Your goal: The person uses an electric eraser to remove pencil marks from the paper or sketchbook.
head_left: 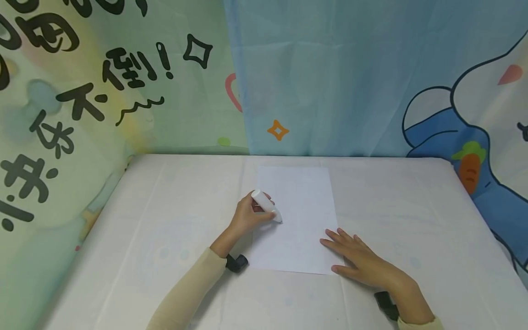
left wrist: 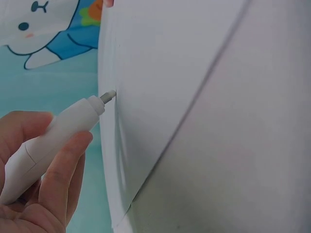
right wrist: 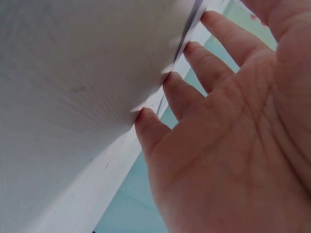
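My left hand (head_left: 246, 219) grips a white pen-like tool (head_left: 264, 203) above the left part of a white paper sheet (head_left: 305, 206). In the left wrist view the left hand (left wrist: 53, 170) has thumb and fingers around the tool's thick white body (left wrist: 63, 138), and its narrow grey tip points at the paper (left wrist: 155, 73). My right hand (head_left: 367, 261) lies with spread fingers at the sheet's lower right edge. The right wrist view shows that hand's palm (right wrist: 218, 145) and its fingertips touching the surface.
A white cloth (head_left: 173, 197) covers the table. Behind it hangs a printed backdrop (head_left: 321, 82) with dark lettering on the left and a cartoon figure on the right. Dark wrist devices (head_left: 237, 263) sit on both wrists.
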`<action>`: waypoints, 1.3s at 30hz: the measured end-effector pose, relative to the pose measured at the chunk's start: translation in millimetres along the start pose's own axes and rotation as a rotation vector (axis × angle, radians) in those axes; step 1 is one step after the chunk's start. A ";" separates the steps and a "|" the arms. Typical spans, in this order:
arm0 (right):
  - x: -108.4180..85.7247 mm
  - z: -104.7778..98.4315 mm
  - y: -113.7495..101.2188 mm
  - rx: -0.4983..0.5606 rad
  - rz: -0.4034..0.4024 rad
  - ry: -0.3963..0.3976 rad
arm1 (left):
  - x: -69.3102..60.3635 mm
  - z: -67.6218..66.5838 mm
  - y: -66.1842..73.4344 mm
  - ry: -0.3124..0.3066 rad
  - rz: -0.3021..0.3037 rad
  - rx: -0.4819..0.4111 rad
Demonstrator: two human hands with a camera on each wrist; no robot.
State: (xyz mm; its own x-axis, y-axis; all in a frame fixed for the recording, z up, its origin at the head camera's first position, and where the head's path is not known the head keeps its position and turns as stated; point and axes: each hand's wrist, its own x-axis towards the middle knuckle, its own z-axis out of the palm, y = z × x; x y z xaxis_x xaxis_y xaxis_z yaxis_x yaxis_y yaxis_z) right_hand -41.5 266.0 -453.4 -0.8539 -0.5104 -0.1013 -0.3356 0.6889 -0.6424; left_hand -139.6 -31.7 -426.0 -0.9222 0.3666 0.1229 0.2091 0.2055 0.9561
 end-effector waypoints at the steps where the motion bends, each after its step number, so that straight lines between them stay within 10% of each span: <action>1: 0.0 0.1 0.1 0.001 -0.002 0.000 | -0.1 -0.3 0.0 -0.001 -0.003 -0.002; 12: 0.9 0.2 2.7 0.003 -0.014 -0.002 | 2.0 0.8 -6.0 0.004 -0.008 -0.003; 23: 0.9 0.2 0.5 0.009 -0.002 -0.004 | 13.2 5.6 -42.1 0.010 0.007 -0.012; 39: 1.0 -0.4 -1.0 -0.009 0.004 -0.002 | 12.7 8.8 -37.9 -0.008 0.013 -0.016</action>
State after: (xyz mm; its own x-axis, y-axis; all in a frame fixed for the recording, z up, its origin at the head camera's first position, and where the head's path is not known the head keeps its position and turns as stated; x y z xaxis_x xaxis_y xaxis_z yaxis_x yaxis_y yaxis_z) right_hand -42.2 265.0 -452.6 -0.8544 -0.5088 -0.1056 -0.3356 0.6955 -0.6354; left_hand -156.4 -26.8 -463.1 -0.9167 0.3765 0.1337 0.2162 0.1861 0.9584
